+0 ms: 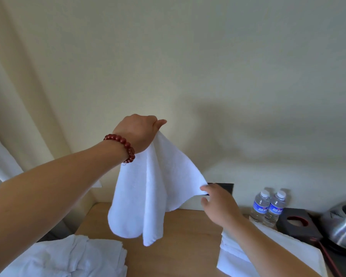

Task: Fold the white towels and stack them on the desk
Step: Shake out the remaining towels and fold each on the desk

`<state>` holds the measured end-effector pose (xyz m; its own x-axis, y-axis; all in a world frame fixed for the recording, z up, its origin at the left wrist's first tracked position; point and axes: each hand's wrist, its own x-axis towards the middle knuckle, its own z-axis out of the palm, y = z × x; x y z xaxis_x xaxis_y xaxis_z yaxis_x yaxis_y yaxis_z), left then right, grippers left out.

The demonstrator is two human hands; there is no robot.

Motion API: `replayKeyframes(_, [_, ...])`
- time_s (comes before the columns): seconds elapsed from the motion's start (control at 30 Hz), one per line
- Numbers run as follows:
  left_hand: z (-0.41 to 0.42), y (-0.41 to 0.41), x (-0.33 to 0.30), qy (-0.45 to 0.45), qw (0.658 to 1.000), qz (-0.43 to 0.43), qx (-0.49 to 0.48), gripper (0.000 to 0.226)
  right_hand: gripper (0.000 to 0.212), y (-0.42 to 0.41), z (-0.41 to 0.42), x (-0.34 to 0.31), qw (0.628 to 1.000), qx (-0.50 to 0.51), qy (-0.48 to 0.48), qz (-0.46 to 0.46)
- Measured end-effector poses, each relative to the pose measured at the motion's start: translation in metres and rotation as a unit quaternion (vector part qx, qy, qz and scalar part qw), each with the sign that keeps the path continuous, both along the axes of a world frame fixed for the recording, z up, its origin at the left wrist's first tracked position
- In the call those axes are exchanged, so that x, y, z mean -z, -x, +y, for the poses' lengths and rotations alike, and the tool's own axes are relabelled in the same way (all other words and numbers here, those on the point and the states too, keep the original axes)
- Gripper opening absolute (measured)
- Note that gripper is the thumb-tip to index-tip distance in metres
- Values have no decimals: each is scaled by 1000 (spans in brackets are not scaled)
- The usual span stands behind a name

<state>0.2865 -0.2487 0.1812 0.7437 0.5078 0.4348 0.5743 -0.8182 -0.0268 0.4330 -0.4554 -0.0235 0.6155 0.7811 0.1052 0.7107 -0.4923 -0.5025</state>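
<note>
Above the desk (188, 226), left hand (137, 132) pinches 1 corner of a white towel (148, 196), which hangs free in soft folds. Right hand (218, 204) reaches for a side corner, fingertips touching the edge; grip not confirmed. Cloth looks light, limp, non-slippery. Best held by 2 adjacent corners. Folded stack (278, 254) sits right, unfolded pile (68, 258) left.

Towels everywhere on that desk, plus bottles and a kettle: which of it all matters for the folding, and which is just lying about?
Part of the job:
held towel
left hand
right hand
unfolded pile
folded stack
desk

Just lying about:
two water bottles
kettle
black tissue box
curtain
</note>
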Motion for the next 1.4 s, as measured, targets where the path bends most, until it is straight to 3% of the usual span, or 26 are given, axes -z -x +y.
replayKeyframes(0.1, [-6, -3, -13, -12, 1000, 11, -2, 57, 37, 20, 2, 2, 999, -42, -16, -31])
replayKeyframes(0.17, [-12, -5, -19, -21, 1000, 13, 11, 56, 38, 28, 4, 3, 997, -62, -42, -5])
replayKeyframes(0.33, [-26, -11, -23, -45, 998, 26, 38, 56, 49, 35, 9, -5, 977, -101, -124, 142])
replayKeyframes(0.43, [-31, -14, -22, -54, 997, 31, 53, 53, 59, 37, 9, -28, 935, -122, -179, 282])
replayKeyframes(0.53, [-37, -18, -21, -68, 995, 34, 69, 53, 45, 35, 13, -46, 918, -144, -180, 323])
replayKeyframes(0.7, [-39, -19, -21, -78, 993, 34, 78, 53, 19, 37, 22, -47, 942, -164, -185, 228])
replayKeyframes(0.93, [-37, -14, -23, -86, 992, 36, 89, 51, 31, 39, 33, -40, 956, -181, -224, 54])
replayKeyframes(1.0, [-39, -13, -23, -101, 988, 48, 108, 51, 43, 38, 35, -49, 954, -179, -238, 40])
replayKeyframes(1.17, [-39, -10, -18, -119, 979, 95, 138, 50, 50, 39, 37, -95, 941, -202, -260, 78])
replayKeyframes(1.4, [-38, -12, -14, -103, 978, 82, 162, 58, 23, 46, 51, -115, 944, -191, -267, -20])
